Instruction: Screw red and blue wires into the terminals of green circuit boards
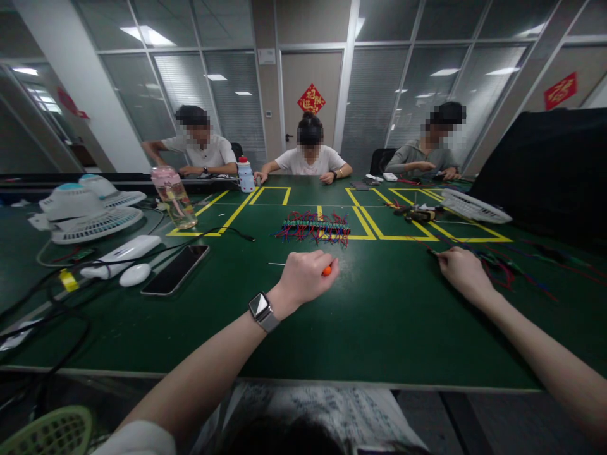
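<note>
My left hand (306, 278), with a watch on its wrist, is closed around a screwdriver (327, 270). The orange handle end shows at the fingers, and the thin shaft points left over the green table. Beyond it lies a row of small green circuit boards (317, 225) with many red and blue wires. To the right, my right hand (463, 273) is closed, its fingertips pinching a small dark piece (432, 252) with a red wire, perhaps a circuit board; the fingers partly hide it. Loose wired boards (502, 268) lie beside this hand.
On the left are a phone (176, 270), a white mouse (135, 275), black cables (61, 297), fans (97, 221) and a pink-lidded bottle (174, 199). A white keyboard (477, 206) lies at the right. Yellow tape (403, 238) marks the table (370, 328). Three people sit across.
</note>
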`<state>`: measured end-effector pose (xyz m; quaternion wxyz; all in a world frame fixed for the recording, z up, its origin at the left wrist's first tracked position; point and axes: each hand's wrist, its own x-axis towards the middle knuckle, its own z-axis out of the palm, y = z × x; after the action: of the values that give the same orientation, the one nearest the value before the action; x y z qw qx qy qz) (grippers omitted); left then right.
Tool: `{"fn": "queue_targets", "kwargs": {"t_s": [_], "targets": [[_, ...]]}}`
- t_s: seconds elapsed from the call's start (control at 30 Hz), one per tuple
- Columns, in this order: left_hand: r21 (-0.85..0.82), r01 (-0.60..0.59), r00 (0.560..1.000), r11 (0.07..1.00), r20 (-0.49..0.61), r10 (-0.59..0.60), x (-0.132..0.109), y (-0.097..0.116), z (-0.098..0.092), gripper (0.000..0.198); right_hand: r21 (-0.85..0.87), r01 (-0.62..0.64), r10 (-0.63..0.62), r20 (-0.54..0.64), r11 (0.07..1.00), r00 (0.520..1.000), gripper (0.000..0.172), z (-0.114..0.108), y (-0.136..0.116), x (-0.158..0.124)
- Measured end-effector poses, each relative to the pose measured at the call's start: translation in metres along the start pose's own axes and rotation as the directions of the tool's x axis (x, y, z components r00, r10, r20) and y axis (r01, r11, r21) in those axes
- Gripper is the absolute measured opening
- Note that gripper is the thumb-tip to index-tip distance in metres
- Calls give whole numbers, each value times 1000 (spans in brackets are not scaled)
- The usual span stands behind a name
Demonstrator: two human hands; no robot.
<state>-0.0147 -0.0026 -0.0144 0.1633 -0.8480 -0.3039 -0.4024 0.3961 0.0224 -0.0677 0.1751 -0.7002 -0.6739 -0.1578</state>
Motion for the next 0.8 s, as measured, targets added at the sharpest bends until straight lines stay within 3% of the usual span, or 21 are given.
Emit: {"fn": "queue_targets", "kwargs": {"t_s": [0.23, 0.6, 0.8], "targets": [[-2, -6, 1000, 1000, -10, 6, 0, 1, 1, 33, -122, -139, 146, 49, 983, 988, 29, -1, -5, 8], [-23, 3, 1000, 1000, 18, -3, 0, 1, 2, 34, -60, -68, 73, 90, 996, 993, 33, 13, -2, 29], [-9, 3, 1000, 1000, 10, -3, -1, 0, 2, 36, -50, -131, 135, 77, 990, 988, 32, 26, -10, 53]]}}
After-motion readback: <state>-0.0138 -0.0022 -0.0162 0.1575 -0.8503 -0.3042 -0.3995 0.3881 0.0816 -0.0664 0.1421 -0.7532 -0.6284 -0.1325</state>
